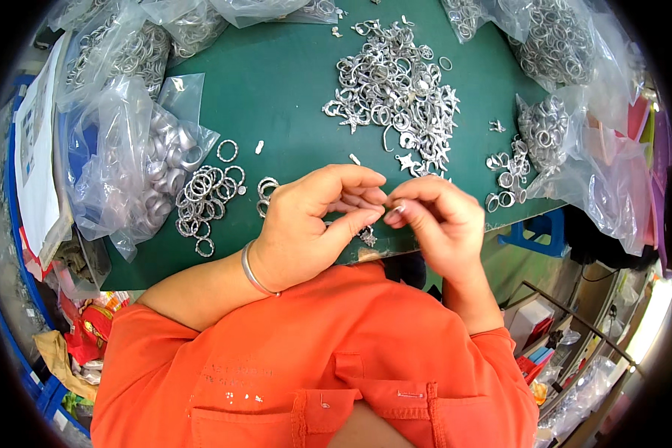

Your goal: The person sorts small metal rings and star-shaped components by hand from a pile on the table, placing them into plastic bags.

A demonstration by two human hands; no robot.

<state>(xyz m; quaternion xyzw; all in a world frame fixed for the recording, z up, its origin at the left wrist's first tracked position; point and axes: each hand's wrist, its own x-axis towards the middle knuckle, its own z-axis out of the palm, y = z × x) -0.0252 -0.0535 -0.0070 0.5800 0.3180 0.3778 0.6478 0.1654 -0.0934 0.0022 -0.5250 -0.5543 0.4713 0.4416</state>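
Near the table's front edge my left hand is closed, its fingers bent and the thumb drawn in toward the fingertips. What it holds, if anything, is hidden. Its fingertips meet those of my right hand, which pinches a small silvery metal piece between thumb and forefinger; its shape is mostly covered. Under my hands a few silvery pieces show on the table. Just left of my left hand lie a few rings, and farther left is a heap of textured rings.
A large pile of silvery rings and star-shaped pieces lies on the green table. Clear bags of metal rings stand along the left, another bag at the right. Several plain rings lie beside it. A blue stool stands below.
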